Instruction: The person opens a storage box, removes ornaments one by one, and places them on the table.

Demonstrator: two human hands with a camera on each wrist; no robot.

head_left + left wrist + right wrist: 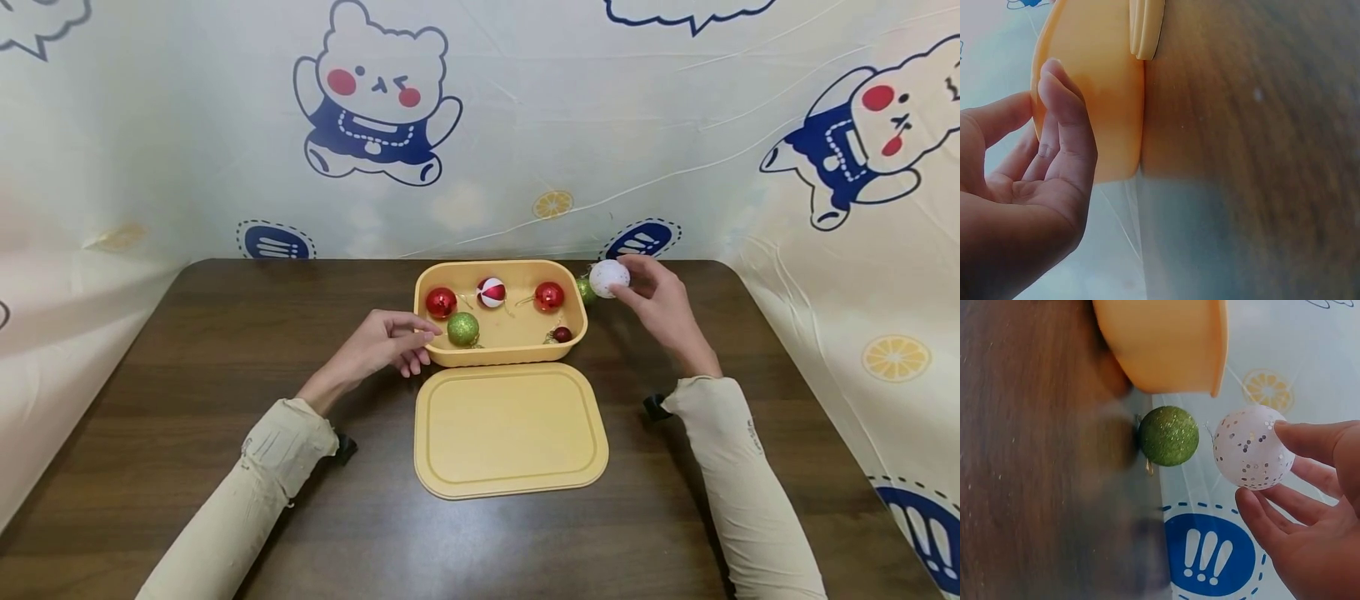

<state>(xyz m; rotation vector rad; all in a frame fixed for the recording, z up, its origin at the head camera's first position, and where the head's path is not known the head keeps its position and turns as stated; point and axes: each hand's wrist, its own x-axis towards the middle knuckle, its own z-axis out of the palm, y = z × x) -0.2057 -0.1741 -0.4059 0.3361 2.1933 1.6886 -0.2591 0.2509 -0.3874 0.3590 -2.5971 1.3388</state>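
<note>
My right hand [663, 304] pinches a white bauble with shiny dots [1252, 448] between thumb and fingertips. It is raised just right of the yellow box [517, 357]. Below and beside the white bauble, a glittery green bauble [1169, 435] lies on the table by the box's right end. At the box's left end, my left hand [386, 340] grips the rim, fingers on both sides of the wall. Inside the box lie two red baubles [441, 302], a red-and-white striped bauble [491, 292], another green bauble [462, 329] and a small dark red one [561, 334].
A yellow lid [512, 431] lies flat on the brown table [225, 375], right in front of the box. Behind the table hangs a pale curtain [510, 125] printed with cartoon bears and orange slices.
</note>
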